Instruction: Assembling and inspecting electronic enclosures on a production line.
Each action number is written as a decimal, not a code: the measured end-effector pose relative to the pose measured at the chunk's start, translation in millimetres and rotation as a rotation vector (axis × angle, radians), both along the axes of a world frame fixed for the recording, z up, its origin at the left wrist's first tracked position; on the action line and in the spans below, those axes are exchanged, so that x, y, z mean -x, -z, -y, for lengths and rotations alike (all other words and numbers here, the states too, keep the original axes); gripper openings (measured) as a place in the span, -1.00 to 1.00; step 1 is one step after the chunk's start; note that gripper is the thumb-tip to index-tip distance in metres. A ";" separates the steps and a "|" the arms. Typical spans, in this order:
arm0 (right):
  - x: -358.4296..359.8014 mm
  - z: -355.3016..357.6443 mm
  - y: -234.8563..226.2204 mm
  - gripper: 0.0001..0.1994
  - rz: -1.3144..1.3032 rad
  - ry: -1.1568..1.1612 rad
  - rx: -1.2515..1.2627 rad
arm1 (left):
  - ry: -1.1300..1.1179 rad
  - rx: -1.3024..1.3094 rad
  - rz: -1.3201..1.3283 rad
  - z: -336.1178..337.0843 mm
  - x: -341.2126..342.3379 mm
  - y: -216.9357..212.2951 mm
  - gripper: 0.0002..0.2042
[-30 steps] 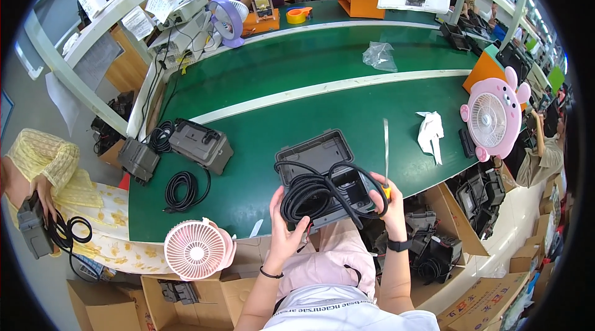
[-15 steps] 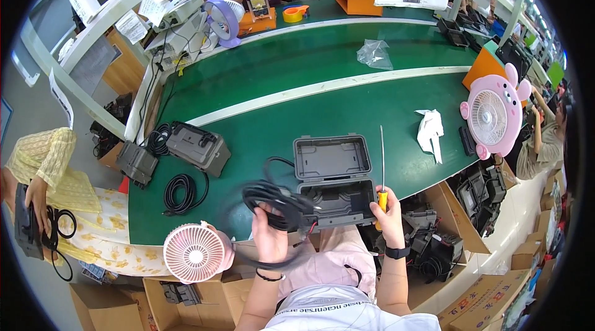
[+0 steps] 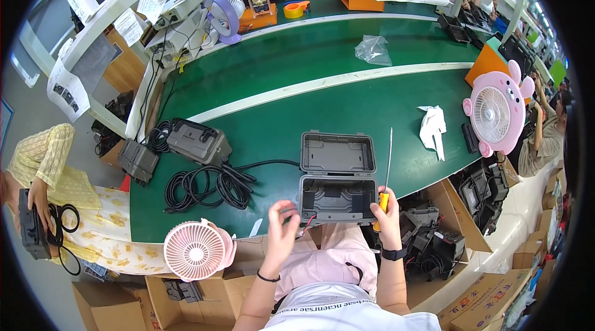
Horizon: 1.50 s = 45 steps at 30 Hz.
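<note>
At the near edge of the green desk (image 3: 260, 139), an open dark grey case (image 3: 338, 176) is found, its lid laid back flat toward the far side and its base close to the person. The near left corner of the base is touched by the left hand (image 3: 280, 232), whose fingers are loosely curled; nothing solid is seen to be grasped in it, although thin red wires seem to come out just beside the fingertips. The right hand (image 3: 387, 216) is closed around the yellow handle of a screwdriver (image 3: 385, 173), and the thin shaft is pointed away from the person along the right side of the case.

As far as can be judged, the case is already opened and set in place, while the work inside it is not yet finished, because the tool is held ready and not applied.

A small pink fan (image 3: 197, 249) is seen at the desk edge to the left. A coiled black cable (image 3: 207, 185) is laid on the desk left of the case, apart from both hands. Behind it a second grey device (image 3: 198, 141) is placed. Farther right, a crumpled white cloth (image 3: 432, 127) and a pink animal-shaped fan (image 3: 496, 111) are seen, and far back a clear plastic bag (image 3: 373, 50).
</note>
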State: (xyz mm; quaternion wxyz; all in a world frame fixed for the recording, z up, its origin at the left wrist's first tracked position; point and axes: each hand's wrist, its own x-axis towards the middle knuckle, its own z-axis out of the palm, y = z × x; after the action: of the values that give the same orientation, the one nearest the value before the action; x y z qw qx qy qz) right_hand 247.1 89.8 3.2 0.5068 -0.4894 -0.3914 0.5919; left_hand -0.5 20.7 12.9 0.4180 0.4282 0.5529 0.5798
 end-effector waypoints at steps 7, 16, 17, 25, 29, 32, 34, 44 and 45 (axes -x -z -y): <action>1.1 4.9 1.6 -0.58 -0.059 -0.044 0.007 | 0.281 0.008 -0.610 39.4 -6.7 -5.2 -0.59; 20.9 14.5 -6.1 -0.59 -0.053 -0.159 -0.052 | 0.276 0.011 0.777 27.4 21.4 -37.0 -0.62; 23.7 14.1 -7.2 -0.59 -0.053 -0.163 -0.051 | 0.182 0.065 0.655 23.3 23.2 -38.4 -0.65; 35.9 14.5 -8.0 -0.57 -0.101 -0.158 -0.062 | -0.170 -0.281 -1.097 -20.1 25.0 -57.7 -0.57; 35.2 17.3 -2.6 -0.58 -0.101 -0.140 -0.146 | 0.014 -0.218 -0.779 -29.8 8.6 -56.4 -0.33; 30.4 17.9 4.2 -0.59 -0.126 -0.118 -0.104 | 0.084 -0.297 -1.086 -36.4 3.1 -54.6 -0.32; 27.9 19.2 10.4 -0.58 -0.114 -0.119 -0.103 | 0.083 -0.274 -1.141 -38.6 0.0 -53.6 -0.40; 16.6 17.9 31.9 -0.54 -0.141 -0.185 -0.115 | 0.133 -0.301 -1.246 -10.4 12.3 -55.4 -0.77; 16.8 17.4 33.8 -0.53 -0.129 -0.188 -0.137 | 0.134 -0.260 -1.256 -7.1 12.5 -54.9 -0.75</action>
State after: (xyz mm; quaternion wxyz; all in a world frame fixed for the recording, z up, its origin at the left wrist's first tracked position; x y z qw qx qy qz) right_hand 230.3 72.4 -30.5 0.5055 -0.3760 -0.4416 0.6388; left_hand -13.0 27.8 67.8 -0.0052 0.7668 0.5897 0.2534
